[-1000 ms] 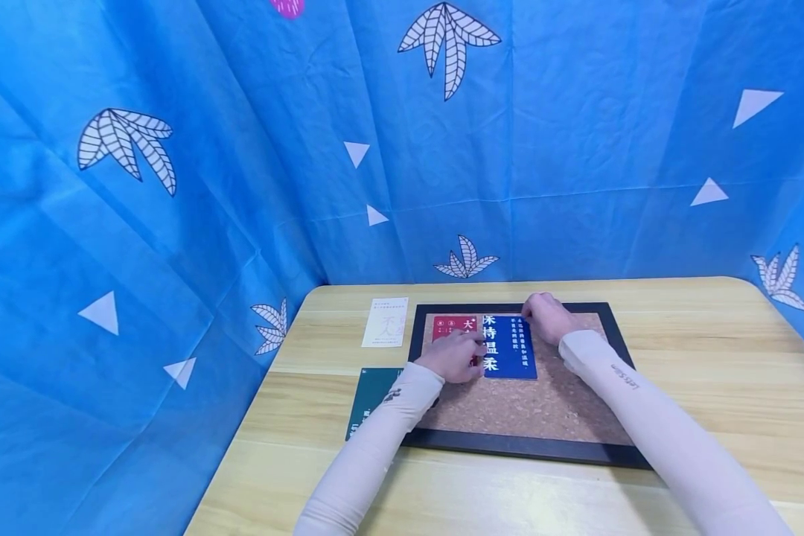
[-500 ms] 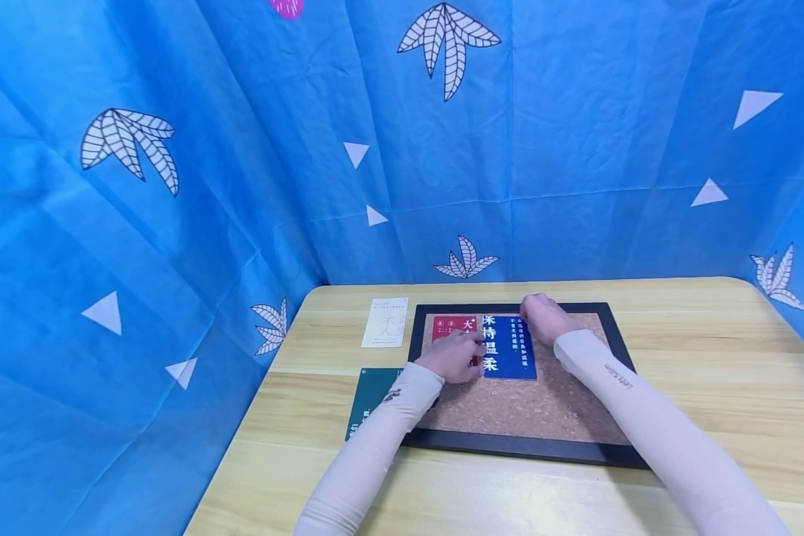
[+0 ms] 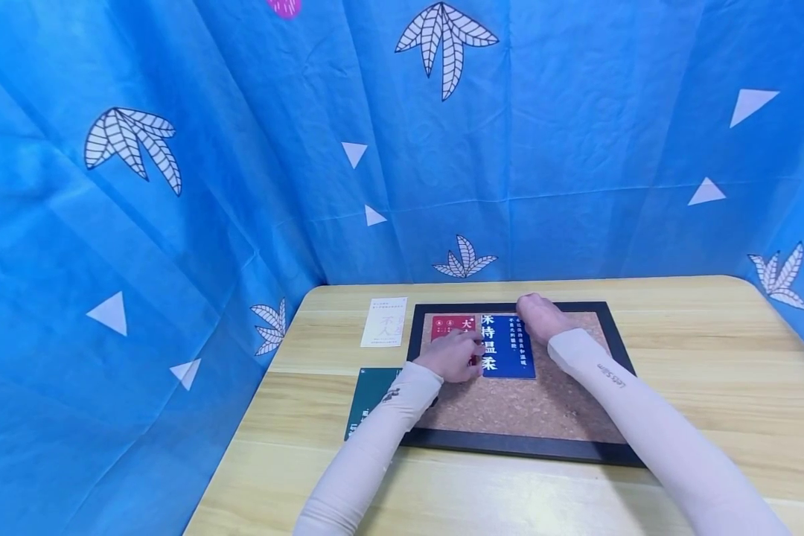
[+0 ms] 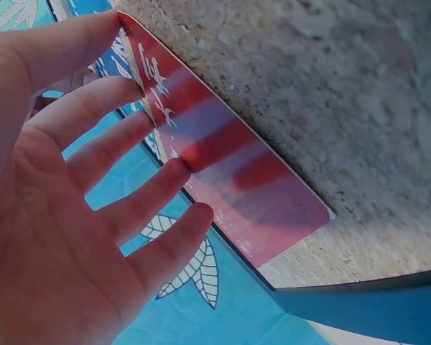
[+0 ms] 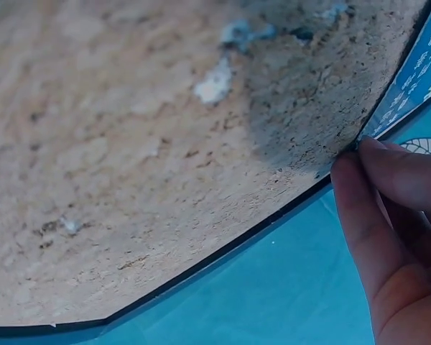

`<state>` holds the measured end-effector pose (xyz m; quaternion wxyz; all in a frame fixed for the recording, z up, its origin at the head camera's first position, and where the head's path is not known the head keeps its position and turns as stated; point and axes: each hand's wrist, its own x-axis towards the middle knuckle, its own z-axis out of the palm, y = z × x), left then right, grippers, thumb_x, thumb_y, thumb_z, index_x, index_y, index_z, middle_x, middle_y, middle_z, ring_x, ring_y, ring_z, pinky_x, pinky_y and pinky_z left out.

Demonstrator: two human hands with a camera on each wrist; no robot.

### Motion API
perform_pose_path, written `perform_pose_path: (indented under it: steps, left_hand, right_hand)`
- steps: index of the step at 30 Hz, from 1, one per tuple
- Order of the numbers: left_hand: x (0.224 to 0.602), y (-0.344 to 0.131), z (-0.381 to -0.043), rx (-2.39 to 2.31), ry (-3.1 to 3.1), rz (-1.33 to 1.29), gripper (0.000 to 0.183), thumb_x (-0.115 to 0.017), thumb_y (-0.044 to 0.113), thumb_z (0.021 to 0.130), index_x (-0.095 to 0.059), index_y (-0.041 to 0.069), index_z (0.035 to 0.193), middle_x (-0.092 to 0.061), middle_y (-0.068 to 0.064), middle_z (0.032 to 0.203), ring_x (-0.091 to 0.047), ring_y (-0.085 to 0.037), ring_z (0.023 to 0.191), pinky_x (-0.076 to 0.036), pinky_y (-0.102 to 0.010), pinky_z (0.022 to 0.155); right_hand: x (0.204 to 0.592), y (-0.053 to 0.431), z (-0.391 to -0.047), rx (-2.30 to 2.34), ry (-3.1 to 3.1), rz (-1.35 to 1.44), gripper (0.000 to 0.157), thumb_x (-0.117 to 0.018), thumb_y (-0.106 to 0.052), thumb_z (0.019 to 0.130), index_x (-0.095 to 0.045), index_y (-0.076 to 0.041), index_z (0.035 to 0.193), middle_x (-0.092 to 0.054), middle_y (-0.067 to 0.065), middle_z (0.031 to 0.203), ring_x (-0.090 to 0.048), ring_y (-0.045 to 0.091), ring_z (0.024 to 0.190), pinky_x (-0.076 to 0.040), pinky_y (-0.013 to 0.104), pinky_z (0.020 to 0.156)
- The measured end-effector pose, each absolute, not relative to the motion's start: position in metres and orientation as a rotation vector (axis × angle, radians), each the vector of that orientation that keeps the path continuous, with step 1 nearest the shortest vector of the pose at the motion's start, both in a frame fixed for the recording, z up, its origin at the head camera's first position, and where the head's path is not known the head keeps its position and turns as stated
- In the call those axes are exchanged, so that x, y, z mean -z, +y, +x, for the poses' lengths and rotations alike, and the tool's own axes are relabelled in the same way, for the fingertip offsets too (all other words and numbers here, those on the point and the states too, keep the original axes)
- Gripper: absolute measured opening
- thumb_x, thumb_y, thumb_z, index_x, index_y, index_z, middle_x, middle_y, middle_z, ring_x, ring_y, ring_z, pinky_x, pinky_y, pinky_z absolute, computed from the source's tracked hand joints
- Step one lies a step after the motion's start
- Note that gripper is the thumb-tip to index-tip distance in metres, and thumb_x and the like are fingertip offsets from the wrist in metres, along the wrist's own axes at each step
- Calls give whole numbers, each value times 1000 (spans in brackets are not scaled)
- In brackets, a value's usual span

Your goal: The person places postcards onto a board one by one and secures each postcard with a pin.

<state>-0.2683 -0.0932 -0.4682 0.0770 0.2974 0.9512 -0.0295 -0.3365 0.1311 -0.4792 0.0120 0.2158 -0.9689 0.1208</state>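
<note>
A cork board (image 3: 522, 409) in a black frame lies on the wooden table. Side by side on its cork are a red card (image 3: 450, 323) and a blue card (image 3: 511, 346), both with white characters. My left hand (image 3: 454, 357) reaches over the red card; in the left wrist view its fingers are spread, fingertips along that card's edge beside the blue one. My right hand (image 3: 543, 316) is at the blue card's far right corner. In the right wrist view its thumb and index finger pinch that corner, and the fingertips hide whatever small thing may sit there.
Left of the board, a white card (image 3: 385, 322) lies farther back and a dark green card (image 3: 373, 398) nearer, partly behind my left sleeve. A blue patterned curtain (image 3: 576, 149) hangs behind and to the left of the table (image 3: 697, 335).
My right hand has shifted slightly left along the board's top edge, its wrist turning a little. My left hand and the cards stay in place.
</note>
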Motion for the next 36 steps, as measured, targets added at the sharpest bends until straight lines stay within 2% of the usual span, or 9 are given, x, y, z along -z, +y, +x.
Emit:
perform_pose_path:
  steps: [7, 11, 25, 32, 36]
  left_hand:
    - [468, -93, -268, 86, 2850, 897, 39, -69, 36, 99, -69, 28, 137, -51, 2, 159, -50, -26, 146, -48, -43, 117]
    - [467, -93, -268, 87, 2854, 903, 39, -69, 36, 99, -68, 28, 138, -51, 2, 159, -50, -27, 146, -48, -44, 116]
    - [466, -94, -267, 98, 2848, 920, 39, -69, 37, 99, -69, 27, 137, -51, 1, 159, -51, -27, 145, -48, -44, 116]
    - [467, -95, -268, 108, 2847, 930, 40, -69, 38, 99, -69, 26, 137, -51, 0, 159, -50, -28, 145, -47, -45, 117]
    - [469, -95, -268, 87, 2841, 912, 41, -69, 38, 99, -67, 27, 139, -50, 1, 160, -50, -27, 146, -46, -43, 118]
  right_hand:
    - [480, 127, -335, -291, -3020, 662, 10, -65, 8, 91, -69, -1, 92, -71, 14, 87, -67, 20, 74, -60, 39, 70]
    - [481, 126, -334, -266, -2999, 669, 10, -65, 8, 92, -69, -1, 93, -72, 14, 88, -68, 21, 76, -61, 39, 72]
    - [480, 120, -330, -178, -2959, 716, 11, -67, 11, 89, -68, 0, 92, -71, 16, 90, -71, 27, 82, -62, 41, 74]
    - [478, 121, -329, -170, -2988, 717, 12, -67, 10, 89, -68, 1, 98, -71, 17, 94, -71, 26, 84, -62, 41, 77]
    - [479, 128, -329, -307, -3006, 688, 18, -64, 15, 86, -74, 0, 92, -74, 16, 94, -71, 25, 82, -62, 41, 76]
